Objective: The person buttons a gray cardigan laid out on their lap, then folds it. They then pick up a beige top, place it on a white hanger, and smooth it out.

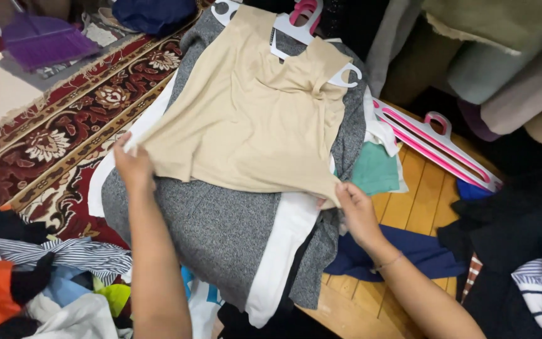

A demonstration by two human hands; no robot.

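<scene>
A beige top (252, 119) lies spread flat on a stack of hung clothes, its shoulders on a white hanger (344, 76). My left hand (133, 166) pinches the top's lower left corner. My right hand (357, 210) grips the lower right corner of its hem. Under it lies a grey speckled garment (208, 226) with a white one (286, 251) showing at the edges.
A pink-and-white hanger (437, 145) lies on the wooden floor (409, 207) at right. A patterned red rug (64, 138) spreads to the left. Loose clothes pile up at bottom left (45, 282) and right (515, 232). A purple broom head (45, 41) sits at top left.
</scene>
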